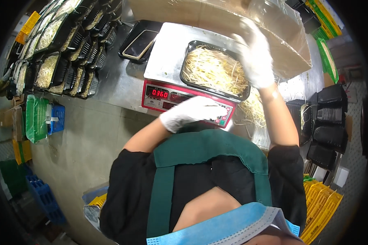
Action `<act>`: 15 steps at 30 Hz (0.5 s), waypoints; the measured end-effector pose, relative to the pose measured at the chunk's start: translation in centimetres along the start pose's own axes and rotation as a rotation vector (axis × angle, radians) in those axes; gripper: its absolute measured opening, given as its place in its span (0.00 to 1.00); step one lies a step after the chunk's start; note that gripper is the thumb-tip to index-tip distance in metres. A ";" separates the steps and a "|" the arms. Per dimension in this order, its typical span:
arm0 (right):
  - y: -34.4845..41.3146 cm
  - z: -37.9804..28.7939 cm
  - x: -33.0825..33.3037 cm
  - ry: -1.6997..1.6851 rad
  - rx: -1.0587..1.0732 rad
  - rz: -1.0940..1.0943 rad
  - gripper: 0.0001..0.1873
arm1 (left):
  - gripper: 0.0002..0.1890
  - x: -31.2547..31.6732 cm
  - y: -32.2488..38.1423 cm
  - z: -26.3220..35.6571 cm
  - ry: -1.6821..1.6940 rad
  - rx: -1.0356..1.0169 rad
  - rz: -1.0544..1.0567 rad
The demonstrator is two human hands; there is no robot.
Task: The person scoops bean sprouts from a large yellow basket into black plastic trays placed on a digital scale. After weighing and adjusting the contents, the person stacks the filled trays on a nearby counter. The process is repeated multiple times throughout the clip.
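A black plastic tray [216,72] heaped with bean sprouts rests on the metal platform of a red digital scale [187,102] with a lit display. My left hand [196,111], in a white glove, is over the front panel by the keypad. Its fingers are bunched, and whether they pinch anything is hidden. My right hand [257,56], also gloved, is raised just right of the tray, before a plastic-lined cardboard box [193,13]. Its blurred fingers are apart, with nothing visible in them. Loose bean sprouts [253,110] lie on the table under my right forearm.
Stacked black trays of sprouts [49,69] fill the table's left end. An unfilled black tray [141,43] sits left of the scale. Black tray stacks [329,122] stand at right, above yellow crates [320,208]. Green [36,119] and blue baskets [57,118] are at left.
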State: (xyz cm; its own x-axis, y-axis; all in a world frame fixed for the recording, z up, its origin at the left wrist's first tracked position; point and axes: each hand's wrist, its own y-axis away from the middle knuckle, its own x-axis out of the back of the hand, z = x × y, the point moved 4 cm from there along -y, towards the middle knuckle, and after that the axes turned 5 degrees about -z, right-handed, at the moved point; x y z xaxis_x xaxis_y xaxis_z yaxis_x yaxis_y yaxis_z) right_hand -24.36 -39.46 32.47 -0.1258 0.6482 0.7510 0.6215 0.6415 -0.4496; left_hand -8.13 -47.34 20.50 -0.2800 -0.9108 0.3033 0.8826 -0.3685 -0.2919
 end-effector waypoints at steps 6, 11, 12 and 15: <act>-1.6 1.4 -8.6 0.299 -0.064 -0.380 0.38 | 0.19 0.4 -2.7 1.4 0.662 0.522 0.319; -1.5 1.8 -6.8 -0.055 -0.003 -0.303 0.38 | 0.19 1.3 -1.7 -0.3 0.642 0.506 0.622; -1.1 2.7 -5.2 -0.232 -0.095 -0.285 0.36 | 0.16 2.1 -1.1 0.1 0.689 0.479 0.700; 2.4 2.3 0.1 -0.631 -0.166 -0.146 0.33 | 0.15 5.5 5.2 0.7 0.613 0.346 1.038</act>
State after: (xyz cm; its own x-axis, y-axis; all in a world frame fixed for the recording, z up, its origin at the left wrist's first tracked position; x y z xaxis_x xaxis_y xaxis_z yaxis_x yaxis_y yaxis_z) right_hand -24.68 -36.87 30.34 -0.6143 0.7078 0.3488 0.6685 0.7017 -0.2465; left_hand -4.75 -54.14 21.32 0.5584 -0.7122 -0.4254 0.8183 0.5570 0.1417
